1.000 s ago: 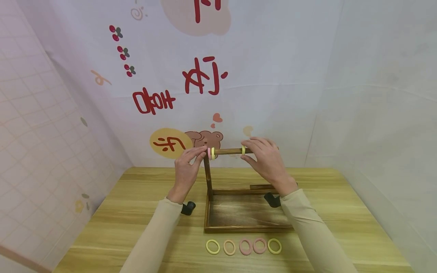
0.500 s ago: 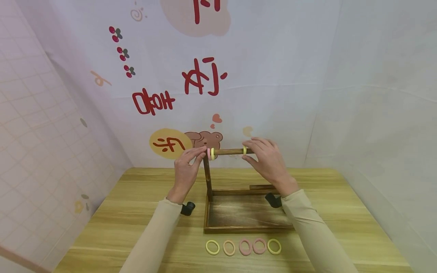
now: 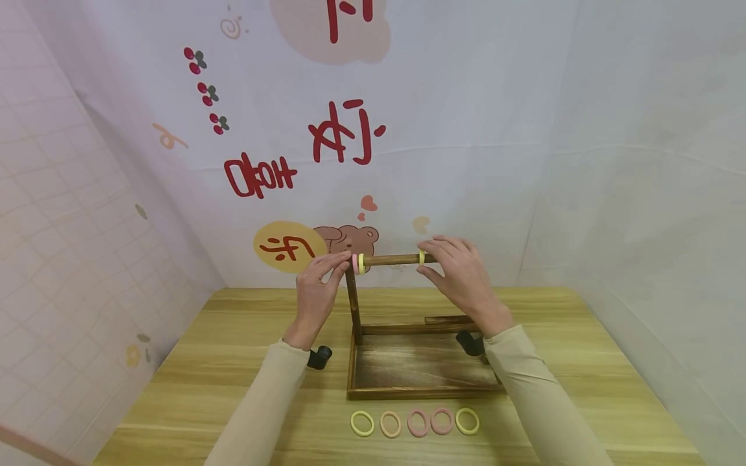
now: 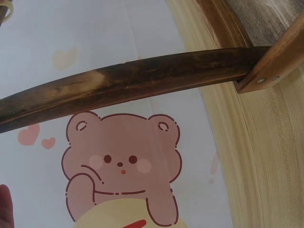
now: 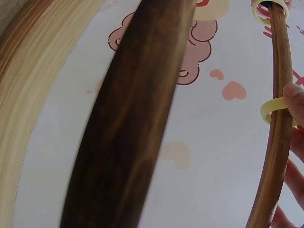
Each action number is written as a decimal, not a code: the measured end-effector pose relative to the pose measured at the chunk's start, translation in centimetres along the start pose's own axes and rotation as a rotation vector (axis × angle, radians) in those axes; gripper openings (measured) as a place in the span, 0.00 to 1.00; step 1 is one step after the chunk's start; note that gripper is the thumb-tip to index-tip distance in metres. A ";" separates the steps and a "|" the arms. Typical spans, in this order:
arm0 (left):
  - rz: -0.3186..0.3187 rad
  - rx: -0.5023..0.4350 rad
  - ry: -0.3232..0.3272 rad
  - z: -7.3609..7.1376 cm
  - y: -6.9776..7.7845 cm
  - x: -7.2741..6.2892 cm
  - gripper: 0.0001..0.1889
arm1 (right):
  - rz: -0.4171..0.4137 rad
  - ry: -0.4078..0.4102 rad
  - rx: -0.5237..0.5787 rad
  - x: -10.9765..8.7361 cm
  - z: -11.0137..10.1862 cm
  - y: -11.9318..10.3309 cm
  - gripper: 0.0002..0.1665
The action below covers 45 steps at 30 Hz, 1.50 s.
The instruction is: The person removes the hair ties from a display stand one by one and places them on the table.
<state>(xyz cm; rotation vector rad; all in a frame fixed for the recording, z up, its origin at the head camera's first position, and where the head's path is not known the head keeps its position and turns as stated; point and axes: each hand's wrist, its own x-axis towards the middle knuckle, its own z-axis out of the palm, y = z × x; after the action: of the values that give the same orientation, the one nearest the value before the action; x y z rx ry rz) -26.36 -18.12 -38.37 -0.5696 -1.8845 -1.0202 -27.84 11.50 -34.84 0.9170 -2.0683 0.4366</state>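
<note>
A dark wooden rack (image 3: 354,298) holds a horizontal bar (image 3: 393,259) at its top. At the bar's left end, my left hand (image 3: 315,291) pinches the rack's top corner with thumb and forefinger, right beside a pink ring (image 3: 355,264). A yellow ring (image 3: 362,264) hangs against the pink one. Farther right, my right hand (image 3: 457,275) pinches another yellow ring (image 5: 270,108) that encircles the bar. The right wrist view shows that thumb (image 5: 293,95) at the ring's edge. In the left wrist view the rack's upright (image 4: 133,78) crosses the picture, with only a fingertip (image 4: 5,204) visible.
The rack's tray base (image 3: 425,392) rests on the wooden table (image 3: 245,388). In front of it several yellow, peach and pink rings (image 3: 362,412) lie in a row. Behind rises a white printed cloth (image 3: 466,129). Black devices (image 3: 319,357) show at both wrists.
My right hand has slid the yellow ring slightly to the right along the bar, away from the other two rings. The left hand stays at the bar's left end.
</note>
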 end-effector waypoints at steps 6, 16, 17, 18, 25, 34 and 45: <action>-0.005 -0.002 0.002 0.0 -0.1 -0.1 0.13 | 0.005 0.005 0.000 -0.3 0.0 0.3 0.29; -0.005 -0.003 -0.001 0.0 -0.1 0.0 0.13 | -0.005 0.021 -0.003 -0.5 -0.3 0.6 0.30; -0.005 -0.003 -0.001 0.0 -0.1 0.0 0.13 | -0.005 0.023 -0.003 -0.5 -0.3 0.6 0.30; -0.005 -0.002 -0.001 0.0 -0.1 0.1 0.13 | -0.004 0.024 -0.004 -0.5 -0.4 0.6 0.30; -0.007 -0.008 -0.004 0.0 0.0 0.2 0.13 | 0.003 0.029 -0.004 -0.6 -0.5 0.9 0.30; 0.005 0.013 0.002 0.1 0.0 0.0 0.13 | 0.007 0.034 -0.003 -1.1 -0.8 1.2 0.30; -0.007 0.015 0.004 0.1 0.2 0.0 0.13 | 0.028 0.010 -0.004 -1.5 -1.2 1.6 0.29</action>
<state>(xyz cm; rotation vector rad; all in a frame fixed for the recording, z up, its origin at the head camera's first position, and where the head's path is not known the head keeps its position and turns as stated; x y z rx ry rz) -26.25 -17.95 -38.33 -0.5524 -1.8906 -1.0106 -27.76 13.92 -35.33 0.8831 -2.0747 0.4507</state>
